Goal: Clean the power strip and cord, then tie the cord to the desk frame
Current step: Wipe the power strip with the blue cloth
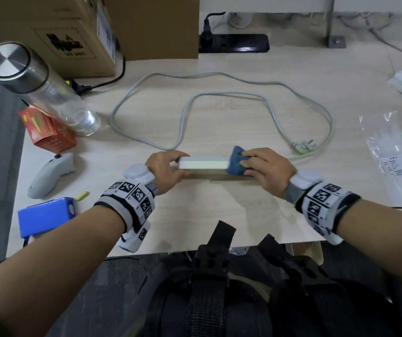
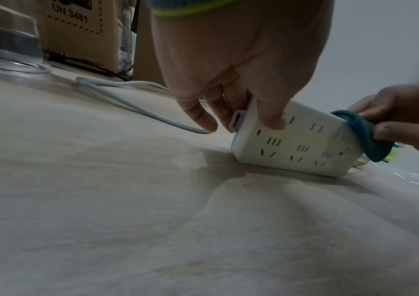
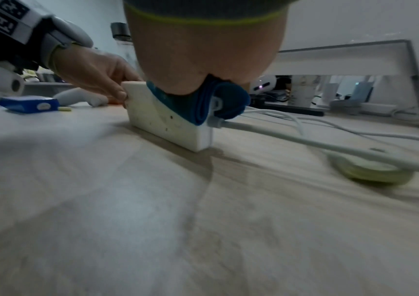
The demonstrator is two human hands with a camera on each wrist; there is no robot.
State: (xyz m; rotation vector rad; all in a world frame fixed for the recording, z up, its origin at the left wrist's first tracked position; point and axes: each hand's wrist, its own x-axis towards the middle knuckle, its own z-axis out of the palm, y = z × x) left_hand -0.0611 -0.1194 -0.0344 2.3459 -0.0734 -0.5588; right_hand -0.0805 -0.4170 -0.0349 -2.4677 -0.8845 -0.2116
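Note:
A white power strip (image 1: 203, 163) stands on its long edge on the pale wooden desk (image 1: 195, 215), sockets facing me (image 2: 294, 148). My left hand (image 1: 164, 170) grips its left end, thumb on the socket face (image 2: 271, 120). My right hand (image 1: 265, 167) holds a folded blue cloth (image 1: 237, 161) wrapped over the strip's right end (image 3: 203, 104), where the cord leaves. The grey-white cord (image 1: 219, 93) lies in loose loops behind the strip, its plug (image 1: 303, 145) at the right.
A steel-capped glass bottle (image 1: 37, 86), an orange box (image 1: 46, 132), a white controller (image 1: 51, 173) and a blue pack (image 1: 46, 215) sit at the left. Cardboard boxes (image 1: 73, 32) and a black power strip (image 1: 234, 43) stand behind. Plastic bags (image 1: 397, 161) lie right. A tape roll (image 3: 370, 170) is nearby.

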